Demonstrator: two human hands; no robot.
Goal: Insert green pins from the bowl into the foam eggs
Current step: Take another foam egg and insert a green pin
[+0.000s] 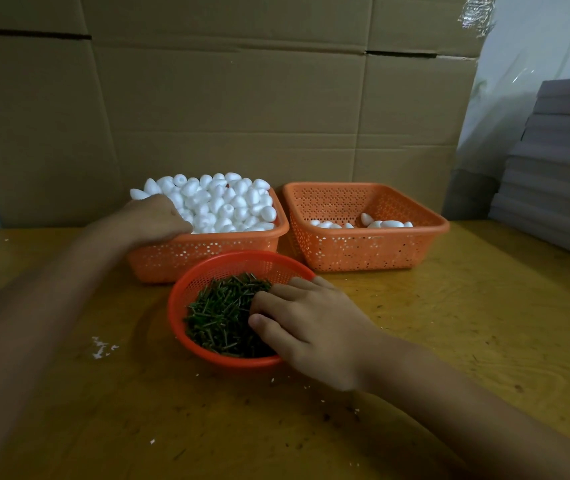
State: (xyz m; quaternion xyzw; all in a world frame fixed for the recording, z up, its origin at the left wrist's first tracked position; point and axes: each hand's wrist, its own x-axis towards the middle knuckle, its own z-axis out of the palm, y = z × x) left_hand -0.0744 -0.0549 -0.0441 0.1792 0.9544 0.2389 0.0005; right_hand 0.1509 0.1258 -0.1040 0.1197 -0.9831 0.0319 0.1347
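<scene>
— Where are the green pins (221,313)?

— Heaped in the round orange bowl (176,306), which stands on the desk (467,323) nearest the person, just in front of the two orange baskets.

— And the right hand (314,329)?

— It lies over the bowl's right side. Its fingers (266,301) are loosely bent and spread, tips resting on the pile, the thumb apart from the forefinger. I see no pin pinched between them.

— The left hand (153,216)?

— It reaches into the near left corner of the left basket (207,252), knuckles up, fingers curled down among the foam eggs (222,202). The fingertips are buried, so I cannot tell whether they grip an egg.

— How full is that basket?

— Piled above the rim with white eggs. The right basket (363,252), just beside it, holds only a few eggs (391,224) on its floor.

— Anything else?

— White crumbs (101,348) lie on the desk left of the bowl. Cardboard boxes (242,98) stand behind the baskets, and a stack of grey sheets (560,168) rises at the right edge.
</scene>
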